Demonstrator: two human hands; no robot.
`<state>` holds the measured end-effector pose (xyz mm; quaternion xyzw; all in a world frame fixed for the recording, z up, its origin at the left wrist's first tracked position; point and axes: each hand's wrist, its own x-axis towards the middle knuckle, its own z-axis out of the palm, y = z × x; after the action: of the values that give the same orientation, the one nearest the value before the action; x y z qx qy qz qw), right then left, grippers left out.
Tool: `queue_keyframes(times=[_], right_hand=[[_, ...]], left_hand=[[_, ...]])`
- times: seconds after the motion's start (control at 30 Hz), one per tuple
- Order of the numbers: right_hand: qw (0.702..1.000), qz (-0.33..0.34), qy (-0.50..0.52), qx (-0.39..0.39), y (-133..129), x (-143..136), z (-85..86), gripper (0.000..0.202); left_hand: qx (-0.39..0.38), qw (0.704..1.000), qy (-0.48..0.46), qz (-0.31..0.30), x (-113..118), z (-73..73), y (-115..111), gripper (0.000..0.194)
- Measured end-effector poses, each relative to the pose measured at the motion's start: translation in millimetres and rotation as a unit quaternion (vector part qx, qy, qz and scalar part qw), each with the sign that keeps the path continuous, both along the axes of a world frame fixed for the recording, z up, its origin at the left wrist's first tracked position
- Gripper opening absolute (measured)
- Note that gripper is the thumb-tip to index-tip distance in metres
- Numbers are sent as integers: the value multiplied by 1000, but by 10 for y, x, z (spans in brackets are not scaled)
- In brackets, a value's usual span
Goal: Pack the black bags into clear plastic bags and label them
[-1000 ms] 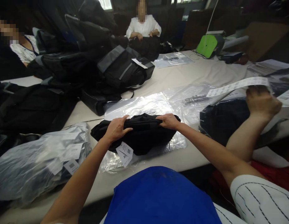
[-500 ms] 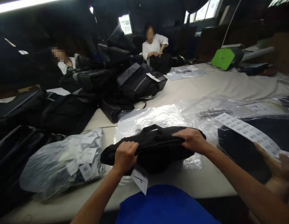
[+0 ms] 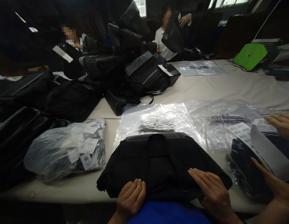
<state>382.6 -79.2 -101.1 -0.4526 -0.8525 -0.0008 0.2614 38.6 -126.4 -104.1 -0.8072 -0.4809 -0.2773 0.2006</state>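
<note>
A black fabric bag [image 3: 158,161] lies flat at the table's near edge, its carry loop at the far end. My left hand [image 3: 131,197] is closed on the bag's near edge, fingers pressed together. On the bag's right part lies my right hand [image 3: 212,193], fingers stretched out flat over the cloth. Beyond the bag, clear plastic bags [image 3: 156,116] with dark printing are spread on the table. To the left sits a cloudy plastic sack [image 3: 53,152] holding many paper tags [image 3: 87,161].
Black bags [image 3: 107,68] are heaped at the left and back. Close on the right, another person's hands [image 3: 275,183] hold a label sheet [image 3: 242,133] over a dark plastic-wrapped item [image 3: 247,174]. Two people work across the table [image 3: 228,87]. A green device [image 3: 249,56] stands at the back right.
The bag, earlier gripped on both sides and tilted up, now lies flat nearer my body. My right hand has opened onto it. The dangling white tag is out of sight.
</note>
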Motion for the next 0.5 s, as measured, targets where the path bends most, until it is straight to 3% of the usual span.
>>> queue_keyframes(times=[0.13, 0.27, 0.4, 0.5], right_hand=[[1000, 16, 8, -14, 265, -16, 66, 89], [999, 24, 20, -31, 548, -112, 240, 68], [998, 27, -6, -65, 980, -194, 441, 51], [999, 17, -19, -40, 1295, -233, 704, 45]], left_hand=[[-110, 993, 31, -19, -91, 151, 154, 46], [-262, 964, 43, 6, -141, 443, 508, 61], [-341, 934, 103, 19, -104, 813, 1107, 23], [-297, 948, 110, 11, -105, 1147, 1533, 2]])
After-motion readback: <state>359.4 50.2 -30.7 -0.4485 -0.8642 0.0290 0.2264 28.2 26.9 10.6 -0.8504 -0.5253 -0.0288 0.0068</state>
